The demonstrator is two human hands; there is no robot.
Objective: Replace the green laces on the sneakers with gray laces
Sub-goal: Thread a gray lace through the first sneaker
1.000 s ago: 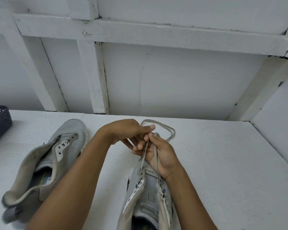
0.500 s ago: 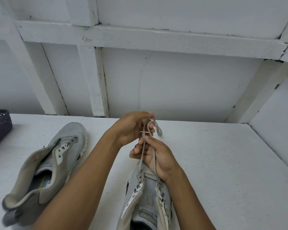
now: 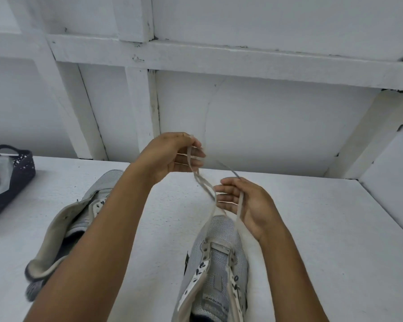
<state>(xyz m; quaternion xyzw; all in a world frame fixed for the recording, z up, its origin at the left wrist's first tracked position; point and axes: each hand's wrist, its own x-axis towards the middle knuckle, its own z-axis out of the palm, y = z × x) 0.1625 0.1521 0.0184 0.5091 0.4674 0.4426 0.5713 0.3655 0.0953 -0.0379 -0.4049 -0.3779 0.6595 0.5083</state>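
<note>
One gray lace — left hand pinching, right hand loosely holding

Txt on sneaker tongue label too blurry to read.

Two gray mesh sneakers. Centre sneaker sits bottom middle of the frame, toe pointing up-frame, tongue open. Left sneaker lies lower left, partly hidden. Gray lace runs through the centre sneaker's front eyelets only; both strands are lifted and cross in mid-air.
</note>
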